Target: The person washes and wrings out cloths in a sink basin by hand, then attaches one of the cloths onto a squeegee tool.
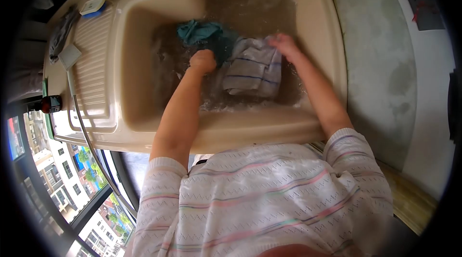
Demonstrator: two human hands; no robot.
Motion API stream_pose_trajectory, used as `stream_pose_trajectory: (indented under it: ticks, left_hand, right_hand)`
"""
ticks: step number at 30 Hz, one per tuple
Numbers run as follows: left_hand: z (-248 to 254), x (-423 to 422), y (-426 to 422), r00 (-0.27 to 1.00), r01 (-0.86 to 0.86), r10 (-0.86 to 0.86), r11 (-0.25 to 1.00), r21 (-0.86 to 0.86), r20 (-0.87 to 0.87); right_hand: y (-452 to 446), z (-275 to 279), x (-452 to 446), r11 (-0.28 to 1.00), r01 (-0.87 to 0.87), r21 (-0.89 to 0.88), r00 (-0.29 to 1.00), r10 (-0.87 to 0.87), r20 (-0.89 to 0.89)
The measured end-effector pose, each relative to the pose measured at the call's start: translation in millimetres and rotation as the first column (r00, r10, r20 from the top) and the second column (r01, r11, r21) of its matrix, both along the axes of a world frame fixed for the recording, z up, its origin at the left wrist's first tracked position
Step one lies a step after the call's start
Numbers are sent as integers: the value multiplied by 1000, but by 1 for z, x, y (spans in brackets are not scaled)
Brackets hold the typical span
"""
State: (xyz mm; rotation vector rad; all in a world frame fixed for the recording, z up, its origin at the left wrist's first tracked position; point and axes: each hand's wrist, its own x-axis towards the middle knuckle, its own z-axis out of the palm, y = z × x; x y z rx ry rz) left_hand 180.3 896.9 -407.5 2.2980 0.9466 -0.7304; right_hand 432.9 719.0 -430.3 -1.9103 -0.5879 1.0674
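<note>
Some murky water (168, 81) sits in the sink (137, 64); my right hand (285, 47) pinches the striped towel (253, 68) by a corner; my left hand (203, 61) curls closed near the teal cloth (197, 31), its hold unclear.

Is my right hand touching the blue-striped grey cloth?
Touching. In the head view, the right hand has fingertips on the grey cloth at one corner.

White knit top (260, 194), pastel stripes, zigzag pattern

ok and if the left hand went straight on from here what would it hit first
Likely the teal cloth, bunched in the water just beyond the left hand, though depth is hard to judge.
</note>
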Motion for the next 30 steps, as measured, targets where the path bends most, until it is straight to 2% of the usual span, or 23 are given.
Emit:
stream_pose_trajectory:
  ticks: [1, 2, 3, 4, 5, 6, 7, 9, 11, 12, 13, 15, 16, 18, 19, 20, 22, 23, 24, 26, 27, 29, 30]
  left_hand:
    - [-2, -4, 5, 963, -255, 266, 952, -168, 49]
    - [-4, -7, 10, 855, -472, 517, 815, -337, 53]
    - [0, -6, 14, 685, -629, 728, 602, -493, 14]
    - [17, 0, 7, 614, -630, 789, 485, -607, -6]
    - [33, 7, -7, 539, -608, 841, 356, -709, -40]
    - [44, 14, -15, 465, -564, 881, 221, -796, -85]
    - [39, 17, -14, 450, -450, 866, 11, -893, -216]
    - [7, 19, -11, 482, -194, 749, -414, -889, -454]
    - [-38, 4, -17, 311, 91, 935, -207, -974, -170]
    - [-42, 3, -18, 206, 199, 974, -136, -970, -94]
    - [-46, 1, -19, 92, 304, 995, -57, -951, -30]
    - [-41, 5, -21, -125, 468, 991, 10, -884, -55]
    - [-42, 4, -22, -234, 536, 969, 57, -842, -83]
    - [-73, 13, 21, 175, 323, 960, -267, -908, -220]
    - [-68, 19, 26, 134, -52, 990, 55, -997, 48]
    - [-61, 26, 31, 249, -455, 945, 308, -835, 213]
    - [35, 34, -2, 59, -445, 979, 201, -873, 195]
    - [42, 31, -1, 51, -351, 969, 243, -904, 240]
    - [51, 27, 2, 145, -462, 951, 308, -832, 272]
    - [65, 13, 10, 335, -636, 897, 440, -633, 287]
    - [42, 5, 20, 361, -668, 888, 458, -586, 283]
    - [37, 7, 17, 371, -679, 924, 340, -650, 95]
    - [36, 9, 13, 377, -685, 926, 278, -674, -1]
  right_hand:
    - [-2, 7, 5, 977, 189, 101, 972, -171, -160]
    - [0, 4, 2, 970, 235, 64, 959, -221, -178]
    - [3, -3, 0, 960, 279, 29, 944, -268, -191]
    - [10, -5, -5, 948, 319, -5, 928, -314, -199]
    - [14, -15, -26, 974, 225, 33, 968, -219, -125]
    - [24, -3, -53, 980, 194, 52, 964, -180, -198]
    - [36, 14, -78, 984, 163, 77, 953, -137, -270]
    - [58, 32, -118, 971, 29, 237, 991, 3, -131]
    - [77, 76, -161, 854, -178, 490, 960, 42, 275]
    - [81, 116, -177, 782, -325, 532, 869, 26, 494]
    - [87, 129, -182, 800, -423, 426, 823, 143, 549]
    - [97, 140, -189, 775, -603, 191, 690, 387, 611]
    - [104, 130, -189, 858, -483, 175, 708, 265, 654]
    - [121, 88, -172, 963, -218, 156, 675, 33, 737]
    - [132, 71, -148, 986, -120, 119, 781, 20, 624]
    - [135, 50, -125, 993, -99, 66, 741, 29, 671]
    - [116, 28, -88, 986, -166, -25, 703, 136, 698]
    - [102, 33, -75, 977, -165, -137, 686, 214, 696]
    - [87, 40, -61, 955, -166, -246, 665, 293, 687]
    - [61, -4, -19, 996, -15, -84, 677, 72, 733]
    - [51, -4, -11, 992, 121, -16, 777, -85, 624]
    - [39, 0, 1, 910, 409, 62, 847, -404, 346]
    - [41, -6, -6, 958, 286, 26, 918, -281, 279]
